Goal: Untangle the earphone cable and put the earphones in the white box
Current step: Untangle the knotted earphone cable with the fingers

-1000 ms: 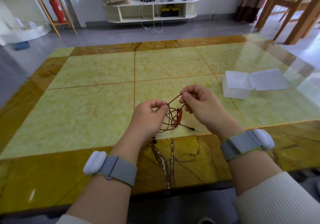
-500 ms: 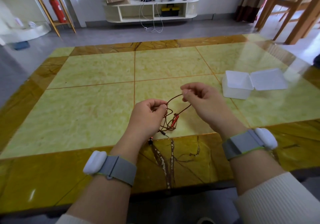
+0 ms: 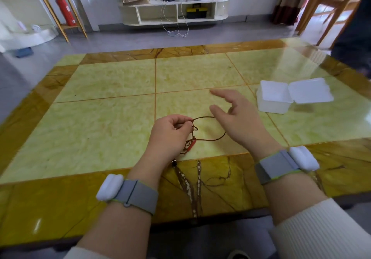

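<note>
I see my left hand [image 3: 170,132] pinching the thin reddish-brown earphone cable [image 3: 208,137] between thumb and curled fingers, above the near edge of the table [image 3: 112,90], roughly at its middle. My right hand [image 3: 235,118] hovers just beside it with fingers spread and relaxed; I cannot tell whether the cable touches its thumb, but it grips nothing. The risk, as I judge it, is that pulling the wide loop outward tightens the small knotted bunch under my left hand instead of freeing it. A second risk is the earbud [image 3: 174,163] dangling at the table's near border: a tug could swing it off the edge or catch it. The cable forms one open oval loop between the hands, then gathers into a tight snarl with a red piece in it, below the left fingers. The white box [image 3: 274,100] stands open near the right edge of the table, lid folded flat beside it, well apart from the cable, with nothing visible inside.
</note>
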Demonstrator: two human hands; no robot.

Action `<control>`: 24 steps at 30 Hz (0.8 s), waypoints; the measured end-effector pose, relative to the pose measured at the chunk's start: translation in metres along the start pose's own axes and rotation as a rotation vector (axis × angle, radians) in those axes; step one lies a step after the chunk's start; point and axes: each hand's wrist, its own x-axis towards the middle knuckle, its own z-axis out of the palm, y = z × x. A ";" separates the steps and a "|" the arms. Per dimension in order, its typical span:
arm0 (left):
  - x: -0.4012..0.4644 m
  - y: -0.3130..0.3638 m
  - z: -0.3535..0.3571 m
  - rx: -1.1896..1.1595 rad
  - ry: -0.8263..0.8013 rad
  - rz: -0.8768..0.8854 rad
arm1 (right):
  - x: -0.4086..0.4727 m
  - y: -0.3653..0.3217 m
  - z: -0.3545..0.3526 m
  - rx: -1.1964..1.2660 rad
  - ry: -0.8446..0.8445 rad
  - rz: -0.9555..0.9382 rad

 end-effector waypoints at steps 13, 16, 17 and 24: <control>0.001 -0.001 0.001 0.002 0.025 0.004 | -0.003 -0.004 0.006 0.106 -0.138 0.047; 0.002 -0.001 0.001 -0.047 0.025 -0.007 | -0.003 -0.007 0.007 0.201 -0.138 0.110; 0.002 -0.001 0.001 -0.053 0.023 -0.011 | -0.003 -0.007 0.007 0.236 -0.131 0.133; 0.001 0.000 0.001 -0.016 0.032 0.007 | -0.002 -0.010 0.007 0.356 -0.118 0.276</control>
